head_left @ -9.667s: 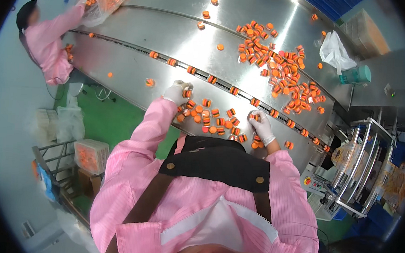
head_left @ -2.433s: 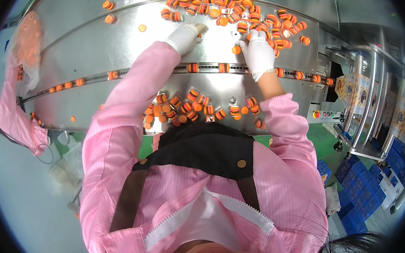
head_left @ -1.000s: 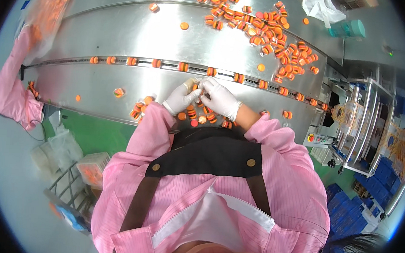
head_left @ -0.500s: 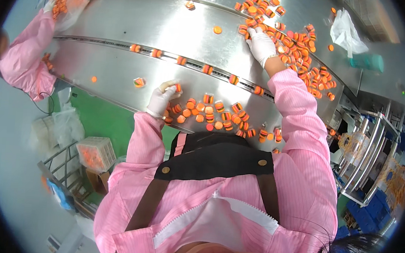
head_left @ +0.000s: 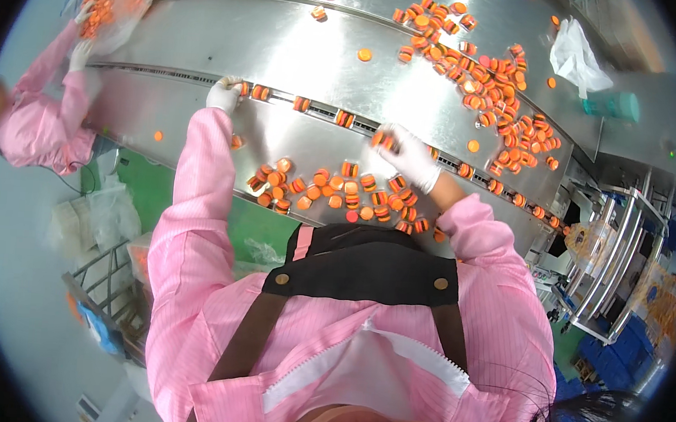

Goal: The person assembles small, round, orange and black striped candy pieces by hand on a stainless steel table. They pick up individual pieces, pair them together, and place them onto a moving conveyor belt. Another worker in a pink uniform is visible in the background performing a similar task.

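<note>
My gloved left hand (head_left: 224,96) is at the slotted chain conveyor (head_left: 282,97), its fingers closed on an orange burger-shaped sweet (head_left: 244,89) at the slot. Another wrapped sweet (head_left: 237,141) lies by the left wrist. My gloved right hand (head_left: 412,160) is beside the same conveyor, its fingertips pinching an orange-and-dark layered sweet (head_left: 384,140); the palm side is hidden. Along the slot sits a spaced row of such sweets (head_left: 344,119). A loose group of sweets (head_left: 351,188) lies on the steel table near my apron.
A larger heap of sweets (head_left: 503,97) covers the far right of the steel table (head_left: 264,33). A white plastic bag (head_left: 578,57) and a green container (head_left: 612,105) are beyond it. At far left a co-worker in pink (head_left: 46,128) reaches to a bag of sweets (head_left: 121,0). A metal rack (head_left: 613,254) stands right.
My left hand has gone from the near table up and left to the conveyor. My right hand has left the far heap and come nearer, with a sweet. More sweets show along the slot's right part.
</note>
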`<state>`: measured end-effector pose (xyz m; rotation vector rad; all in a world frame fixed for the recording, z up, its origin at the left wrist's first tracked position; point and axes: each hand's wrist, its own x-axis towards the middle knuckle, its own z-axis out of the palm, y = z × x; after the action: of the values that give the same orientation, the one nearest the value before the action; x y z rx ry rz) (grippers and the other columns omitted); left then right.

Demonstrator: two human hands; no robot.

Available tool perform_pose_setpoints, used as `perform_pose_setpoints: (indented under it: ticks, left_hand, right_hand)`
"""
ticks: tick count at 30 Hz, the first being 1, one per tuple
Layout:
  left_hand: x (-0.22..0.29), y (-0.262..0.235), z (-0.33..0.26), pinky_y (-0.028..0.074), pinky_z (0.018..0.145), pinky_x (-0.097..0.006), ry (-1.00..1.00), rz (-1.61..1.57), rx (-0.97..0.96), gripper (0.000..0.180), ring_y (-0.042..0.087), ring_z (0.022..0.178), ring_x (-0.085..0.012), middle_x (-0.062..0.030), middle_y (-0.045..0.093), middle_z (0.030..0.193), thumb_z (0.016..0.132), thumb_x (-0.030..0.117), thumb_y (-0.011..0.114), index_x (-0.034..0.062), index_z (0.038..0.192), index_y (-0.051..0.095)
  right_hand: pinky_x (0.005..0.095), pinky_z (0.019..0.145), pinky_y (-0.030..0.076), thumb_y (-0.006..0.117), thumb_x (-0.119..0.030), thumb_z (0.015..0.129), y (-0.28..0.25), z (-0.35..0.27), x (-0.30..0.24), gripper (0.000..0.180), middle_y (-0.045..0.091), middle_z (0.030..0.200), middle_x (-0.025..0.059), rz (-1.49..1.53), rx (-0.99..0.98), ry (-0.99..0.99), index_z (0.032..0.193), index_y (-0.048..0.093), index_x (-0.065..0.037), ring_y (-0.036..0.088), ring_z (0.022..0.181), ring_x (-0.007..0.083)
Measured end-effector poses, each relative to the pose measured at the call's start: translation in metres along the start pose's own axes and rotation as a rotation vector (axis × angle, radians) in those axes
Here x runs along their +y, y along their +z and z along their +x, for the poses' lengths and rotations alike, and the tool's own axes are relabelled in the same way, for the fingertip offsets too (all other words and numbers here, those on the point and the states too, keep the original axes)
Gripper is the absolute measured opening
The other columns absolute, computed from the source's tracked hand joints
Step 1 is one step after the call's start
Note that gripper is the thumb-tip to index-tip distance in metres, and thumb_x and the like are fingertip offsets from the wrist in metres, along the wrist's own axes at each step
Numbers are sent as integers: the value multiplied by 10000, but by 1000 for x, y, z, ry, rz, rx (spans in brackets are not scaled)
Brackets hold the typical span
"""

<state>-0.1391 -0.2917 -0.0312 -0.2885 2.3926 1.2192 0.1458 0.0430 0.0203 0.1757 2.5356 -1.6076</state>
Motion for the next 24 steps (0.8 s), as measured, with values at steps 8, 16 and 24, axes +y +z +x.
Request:
perform_pose_setpoints:
  ticks: [8, 16, 24]
  left_hand:
    - [77, 50, -34, 498, 790, -372, 478, 778, 196, 422, 649, 871, -290, -147, 671, 905, 731, 368, 697, 70, 1026, 647]
    - [155, 236, -90, 480, 861, -374, 925, 475, -133, 628, 546, 1034, -296, -188, 529, 1134, 706, 296, 769, 79, 1240, 519]
    - [142, 304, -85, 477, 818, -378, 821, 403, -55, 424, 592, 925, -311, -156, 588, 1023, 773, 210, 707, 109, 1164, 577]
  right_hand:
    - [264, 642, 481, 671, -155, 804, 38, -54, 46, 297, 587, 832, 65, 287, -121, 108, 1042, 551, -25, 555, 686, 116]
    - [290, 661, 495, 677, -197, 792, 42, -54, 61, 324, 601, 844, 95, 276, -39, 35, 1046, 561, -33, 581, 697, 157]
    - [312, 654, 497, 662, -243, 789, 32, -54, 49, 352, 599, 809, 117, 195, -82, 98, 1050, 563, -30, 590, 671, 202]
